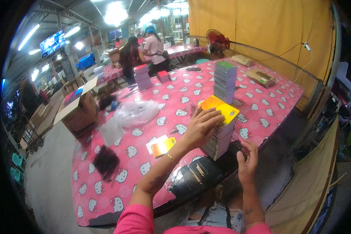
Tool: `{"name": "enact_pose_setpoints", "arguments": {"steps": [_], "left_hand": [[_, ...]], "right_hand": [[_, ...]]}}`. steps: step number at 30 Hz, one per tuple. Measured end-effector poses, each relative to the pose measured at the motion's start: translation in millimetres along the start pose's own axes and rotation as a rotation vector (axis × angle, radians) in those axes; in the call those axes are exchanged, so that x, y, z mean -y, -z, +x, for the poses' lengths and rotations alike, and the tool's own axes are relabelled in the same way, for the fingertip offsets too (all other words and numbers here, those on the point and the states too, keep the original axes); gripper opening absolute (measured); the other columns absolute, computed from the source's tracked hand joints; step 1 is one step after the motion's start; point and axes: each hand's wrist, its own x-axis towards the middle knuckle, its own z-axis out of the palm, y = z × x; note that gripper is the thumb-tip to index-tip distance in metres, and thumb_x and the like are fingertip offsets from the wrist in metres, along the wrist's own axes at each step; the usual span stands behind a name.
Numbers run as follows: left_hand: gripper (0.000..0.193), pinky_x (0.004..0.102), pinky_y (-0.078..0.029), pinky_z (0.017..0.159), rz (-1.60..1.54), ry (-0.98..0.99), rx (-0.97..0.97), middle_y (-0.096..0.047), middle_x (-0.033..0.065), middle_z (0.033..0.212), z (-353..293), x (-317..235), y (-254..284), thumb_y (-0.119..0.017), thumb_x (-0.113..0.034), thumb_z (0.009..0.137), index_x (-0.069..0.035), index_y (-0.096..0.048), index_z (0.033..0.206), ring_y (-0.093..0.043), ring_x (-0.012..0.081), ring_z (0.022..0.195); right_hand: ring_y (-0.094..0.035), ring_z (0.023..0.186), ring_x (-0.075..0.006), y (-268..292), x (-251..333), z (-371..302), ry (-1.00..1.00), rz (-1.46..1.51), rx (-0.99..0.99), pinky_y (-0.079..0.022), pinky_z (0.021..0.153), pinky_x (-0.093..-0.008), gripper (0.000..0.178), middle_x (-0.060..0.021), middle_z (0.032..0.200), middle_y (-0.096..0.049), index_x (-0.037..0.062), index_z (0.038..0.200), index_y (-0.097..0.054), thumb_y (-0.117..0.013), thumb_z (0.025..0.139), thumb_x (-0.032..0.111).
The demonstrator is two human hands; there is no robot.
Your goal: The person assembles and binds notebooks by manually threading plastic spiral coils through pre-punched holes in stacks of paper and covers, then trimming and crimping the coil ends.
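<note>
A tall stack of spiral-bound notebooks [220, 137] stands at the table's near edge, the top one showing a yellow cover [221, 107]. My left hand [206, 126] lies over the stack's upper left side, its fingers stretched across the top notebook's edge. Just right of the stack's lower part is my right hand [248, 160]. Its fingers are bent, with the thumb apart from them and nothing plainly held. A small dark patch [234, 146] shows between that hand and the stack; I cannot make out what it is. Left of my left forearm lies a yellow-orange notebook [163, 147] on white paper.
Behind the near stack rises a green-topped notebook stack [225, 80]. Clear plastic [136, 113], a black bristly bundle [105, 163] and an open cardboard box [80, 115] are at left. Red-topped stacks [142, 77] stand farther back, near two people [154, 50]. Brown packages [260, 78] lie far right.
</note>
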Motion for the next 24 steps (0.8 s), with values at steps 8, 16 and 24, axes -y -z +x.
{"name": "enact_pose_setpoints", "arguments": {"steps": [8,16,24], "left_hand": [[0.029,0.0548,-0.023,0.116,-0.122,0.025,-0.004,-0.066,0.008,0.115,4,10,-4,-0.059,0.003,0.079,-0.008,-0.062,0.106,-0.058,0.0294,0.123],[0.025,0.055,-0.021,0.117,-0.086,0.052,-0.035,-0.066,0.009,0.113,5,7,-3,-0.057,0.002,0.08,-0.008,-0.058,0.103,-0.059,0.0306,0.122],[0.025,0.0503,-0.038,0.105,0.048,0.086,-0.124,-0.062,0.0121,0.118,9,1,4,-0.058,0.001,0.085,-0.006,-0.06,0.108,-0.055,0.0324,0.119]], "right_hand": [[-0.056,0.111,-0.0222,2,-15,-26,-0.149,0.065,0.05,-0.046,0.093,-0.0333,0.025,-0.0129,0.124,-0.056,0.0013,0.115,-0.06,-0.06,0.091,0.008],[-0.053,0.119,-0.0309,-2,-1,39,0.055,-0.13,-0.045,-0.04,0.104,-0.0413,0.029,-0.0154,0.129,-0.055,-0.0016,0.12,-0.058,-0.059,0.093,0.009],[-0.058,0.119,-0.0248,-15,-28,137,0.02,-0.031,0.291,-0.042,0.102,-0.0349,0.034,-0.0186,0.126,-0.062,-0.0022,0.128,-0.059,-0.054,0.098,0.013]]}}
